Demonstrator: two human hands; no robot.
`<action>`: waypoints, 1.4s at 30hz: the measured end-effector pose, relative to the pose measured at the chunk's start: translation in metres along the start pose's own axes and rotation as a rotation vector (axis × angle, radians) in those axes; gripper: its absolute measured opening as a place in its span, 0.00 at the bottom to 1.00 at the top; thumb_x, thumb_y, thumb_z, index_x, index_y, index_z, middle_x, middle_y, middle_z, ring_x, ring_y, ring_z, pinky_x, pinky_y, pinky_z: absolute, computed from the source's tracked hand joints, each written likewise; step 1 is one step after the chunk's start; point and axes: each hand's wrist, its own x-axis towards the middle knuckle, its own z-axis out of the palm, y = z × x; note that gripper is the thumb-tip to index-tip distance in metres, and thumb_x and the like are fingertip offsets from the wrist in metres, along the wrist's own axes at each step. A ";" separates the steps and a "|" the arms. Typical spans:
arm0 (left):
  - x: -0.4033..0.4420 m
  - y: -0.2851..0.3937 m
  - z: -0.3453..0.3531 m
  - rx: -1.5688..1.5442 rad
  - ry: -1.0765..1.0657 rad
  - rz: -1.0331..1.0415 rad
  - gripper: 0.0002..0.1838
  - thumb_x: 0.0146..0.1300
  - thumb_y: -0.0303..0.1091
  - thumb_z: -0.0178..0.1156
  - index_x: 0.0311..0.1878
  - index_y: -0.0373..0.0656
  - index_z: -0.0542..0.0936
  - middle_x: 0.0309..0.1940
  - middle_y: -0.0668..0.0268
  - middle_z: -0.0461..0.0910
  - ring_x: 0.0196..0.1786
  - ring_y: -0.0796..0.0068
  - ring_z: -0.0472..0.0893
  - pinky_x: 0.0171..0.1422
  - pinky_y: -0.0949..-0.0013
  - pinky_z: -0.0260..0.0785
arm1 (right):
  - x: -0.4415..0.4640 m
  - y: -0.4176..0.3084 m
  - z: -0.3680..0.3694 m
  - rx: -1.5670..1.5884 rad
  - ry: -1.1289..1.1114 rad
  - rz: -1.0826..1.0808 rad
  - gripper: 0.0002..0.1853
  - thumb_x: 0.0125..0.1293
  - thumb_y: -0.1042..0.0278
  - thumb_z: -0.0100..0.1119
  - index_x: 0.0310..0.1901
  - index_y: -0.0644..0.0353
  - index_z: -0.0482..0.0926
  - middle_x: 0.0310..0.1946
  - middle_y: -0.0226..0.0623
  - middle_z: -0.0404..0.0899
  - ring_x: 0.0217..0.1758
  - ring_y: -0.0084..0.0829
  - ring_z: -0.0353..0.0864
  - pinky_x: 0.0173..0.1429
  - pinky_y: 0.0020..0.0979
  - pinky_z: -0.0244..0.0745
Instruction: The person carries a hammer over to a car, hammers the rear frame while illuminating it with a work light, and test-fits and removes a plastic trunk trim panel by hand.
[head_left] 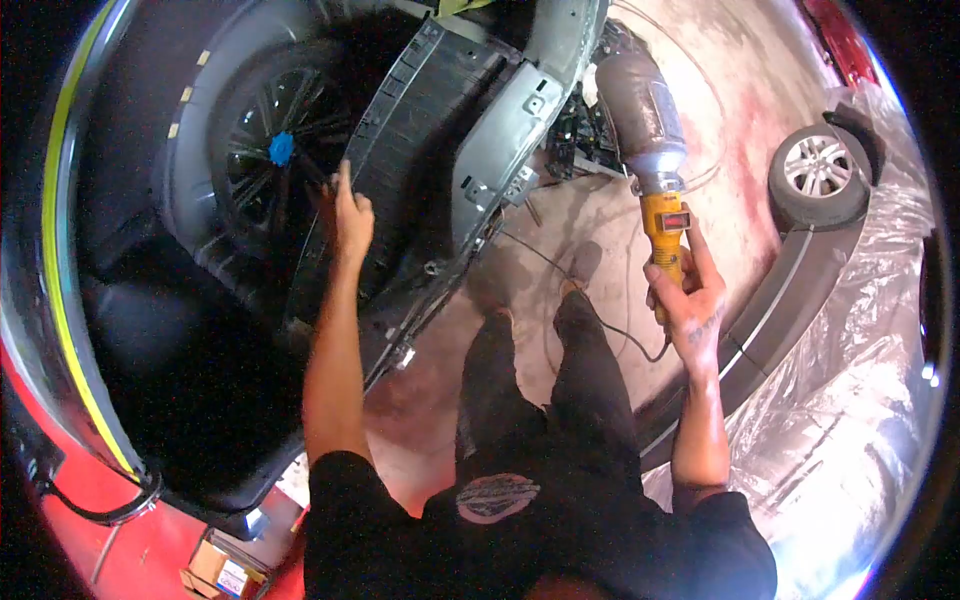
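My left hand [348, 218] reaches into the open trunk of a car, at the ribbed edge of a black plastic trim panel [425, 85]. Its index finger is stretched out and other fingers lie in shadow; whether they press on the panel I cannot tell. Past the fingertips lies a spare wheel [262, 178] with a blue centre fastener [281, 149] in the trunk well. On the other side, my right hand [690, 290] is wrapped round a corded yellow-handled power tool [664, 225]. A dusty grey canister-shaped head [643, 110] forms the tool's upper end, pointing away from me.
A dark power cord [610, 325] crosses the floor by my feet. Bare grey bodywork [505, 150] borders the trunk. To the right are a loose wheel [818, 175], a dark bumper-like piece [800, 285] and clear plastic sheeting [830, 440]. A cardboard box [213, 568] sits at lower left.
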 end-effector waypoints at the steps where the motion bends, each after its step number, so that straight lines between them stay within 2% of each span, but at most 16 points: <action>1: -0.011 0.004 0.017 -0.057 0.081 0.022 0.29 0.65 0.26 0.59 0.71 0.42 0.75 0.64 0.48 0.77 0.70 0.43 0.72 0.79 0.46 0.59 | 0.007 -0.001 -0.005 -0.023 -0.027 0.003 0.41 0.66 0.72 0.65 0.80 0.63 0.61 0.33 0.31 0.81 0.26 0.18 0.75 0.30 0.23 0.71; 5: -0.040 0.106 0.024 -0.252 0.097 0.110 0.14 0.67 0.27 0.59 0.54 0.40 0.86 0.62 0.51 0.78 0.66 0.46 0.75 0.71 0.50 0.67 | 0.041 0.002 -0.023 -0.053 -0.166 0.010 0.41 0.66 0.73 0.64 0.80 0.65 0.61 0.32 0.30 0.81 0.26 0.17 0.75 0.30 0.23 0.71; 9: -0.024 0.196 0.054 -0.164 0.101 0.226 0.16 0.69 0.31 0.61 0.58 0.44 0.84 0.66 0.54 0.75 0.72 0.44 0.71 0.74 0.40 0.63 | 0.063 0.002 -0.043 -0.006 -0.242 0.024 0.40 0.67 0.74 0.64 0.80 0.64 0.62 0.31 0.28 0.80 0.26 0.16 0.74 0.30 0.23 0.70; 10: -0.016 0.211 0.066 -0.166 0.091 0.206 0.18 0.70 0.34 0.62 0.61 0.46 0.82 0.68 0.54 0.73 0.75 0.41 0.68 0.75 0.33 0.59 | 0.068 0.001 -0.049 -0.014 -0.258 0.022 0.40 0.66 0.74 0.64 0.80 0.64 0.62 0.30 0.28 0.79 0.26 0.16 0.73 0.30 0.23 0.70; 11: -0.007 0.222 0.076 -0.145 0.121 0.233 0.19 0.71 0.38 0.61 0.62 0.45 0.83 0.71 0.51 0.72 0.73 0.40 0.69 0.75 0.38 0.59 | 0.070 0.001 -0.056 -0.020 -0.274 0.022 0.40 0.66 0.74 0.64 0.80 0.63 0.62 0.30 0.27 0.79 0.25 0.16 0.73 0.30 0.23 0.70; 13: 0.010 0.238 0.101 -0.083 0.087 0.190 0.23 0.72 0.44 0.62 0.67 0.52 0.80 0.75 0.50 0.65 0.75 0.38 0.66 0.76 0.31 0.55 | 0.078 -0.001 -0.067 -0.053 -0.307 0.021 0.40 0.66 0.75 0.64 0.80 0.61 0.62 0.31 0.27 0.79 0.26 0.16 0.72 0.30 0.22 0.70; 16: 0.032 0.259 0.110 0.008 0.042 0.119 0.26 0.74 0.51 0.58 0.72 0.59 0.75 0.79 0.50 0.59 0.76 0.36 0.64 0.79 0.28 0.49 | 0.092 -0.004 -0.083 -0.108 -0.359 0.014 0.40 0.66 0.75 0.64 0.80 0.59 0.62 0.33 0.27 0.80 0.27 0.15 0.71 0.31 0.22 0.69; 19: 0.040 0.260 0.113 -0.006 -0.013 0.053 0.29 0.73 0.55 0.58 0.74 0.62 0.73 0.80 0.51 0.57 0.76 0.36 0.64 0.79 0.29 0.50 | 0.105 -0.001 -0.092 -0.102 -0.381 -0.001 0.40 0.66 0.75 0.64 0.80 0.59 0.63 0.35 0.28 0.81 0.28 0.14 0.71 0.32 0.22 0.69; 20: 0.040 0.260 0.112 -0.031 0.028 0.060 0.29 0.72 0.56 0.59 0.72 0.58 0.75 0.78 0.51 0.61 0.73 0.39 0.67 0.78 0.31 0.53 | 0.111 -0.002 -0.092 -0.106 -0.382 0.001 0.40 0.65 0.75 0.64 0.80 0.59 0.63 0.35 0.28 0.82 0.29 0.14 0.71 0.32 0.22 0.69; 24: 0.047 0.248 0.120 -0.101 0.176 0.109 0.25 0.71 0.51 0.61 0.66 0.51 0.79 0.70 0.53 0.70 0.68 0.46 0.73 0.75 0.36 0.59 | 0.131 0.004 -0.087 -0.077 -0.386 -0.041 0.40 0.65 0.76 0.65 0.79 0.61 0.64 0.36 0.28 0.82 0.29 0.15 0.71 0.32 0.22 0.69; 25: 0.045 0.245 0.124 -0.116 0.155 0.100 0.25 0.69 0.45 0.62 0.68 0.52 0.78 0.71 0.55 0.70 0.70 0.46 0.72 0.76 0.37 0.58 | 0.134 0.002 -0.088 -0.074 -0.402 -0.021 0.40 0.65 0.76 0.64 0.79 0.62 0.64 0.36 0.28 0.82 0.28 0.15 0.71 0.32 0.22 0.70; 27: 0.045 0.243 0.129 -0.037 0.184 0.103 0.24 0.72 0.42 0.58 0.70 0.54 0.79 0.73 0.56 0.70 0.67 0.46 0.73 0.72 0.42 0.62 | 0.141 -0.008 -0.086 -0.061 -0.421 0.022 0.40 0.65 0.76 0.64 0.79 0.63 0.64 0.36 0.28 0.82 0.28 0.15 0.71 0.32 0.23 0.70; 32: 0.047 0.244 0.129 -0.010 0.157 0.081 0.25 0.71 0.39 0.58 0.71 0.54 0.77 0.73 0.57 0.70 0.68 0.48 0.73 0.72 0.41 0.62 | 0.152 -0.008 -0.084 -0.076 -0.460 0.019 0.39 0.66 0.76 0.63 0.79 0.64 0.62 0.38 0.30 0.84 0.27 0.13 0.71 0.31 0.22 0.69; 35: 0.047 0.245 0.127 -0.022 0.165 0.099 0.25 0.71 0.38 0.59 0.70 0.53 0.77 0.73 0.56 0.70 0.70 0.49 0.72 0.72 0.41 0.62 | 0.152 -0.001 -0.082 -0.089 -0.435 -0.001 0.39 0.67 0.77 0.63 0.79 0.64 0.62 0.41 0.32 0.85 0.31 0.14 0.74 0.35 0.22 0.72; 38: 0.047 0.246 0.125 -0.054 0.167 0.104 0.26 0.69 0.37 0.60 0.70 0.53 0.75 0.71 0.53 0.71 0.70 0.48 0.72 0.73 0.42 0.61 | 0.149 -0.004 -0.086 -0.108 -0.458 0.151 0.39 0.68 0.76 0.63 0.79 0.66 0.61 0.43 0.33 0.85 0.36 0.16 0.77 0.41 0.22 0.75; 42: 0.048 0.248 0.120 -0.059 0.164 0.118 0.28 0.65 0.35 0.62 0.70 0.53 0.74 0.70 0.49 0.70 0.71 0.47 0.71 0.74 0.41 0.60 | 0.143 0.001 -0.081 -0.047 -0.443 0.146 0.39 0.68 0.76 0.63 0.79 0.71 0.59 0.48 0.36 0.85 0.42 0.18 0.79 0.46 0.23 0.76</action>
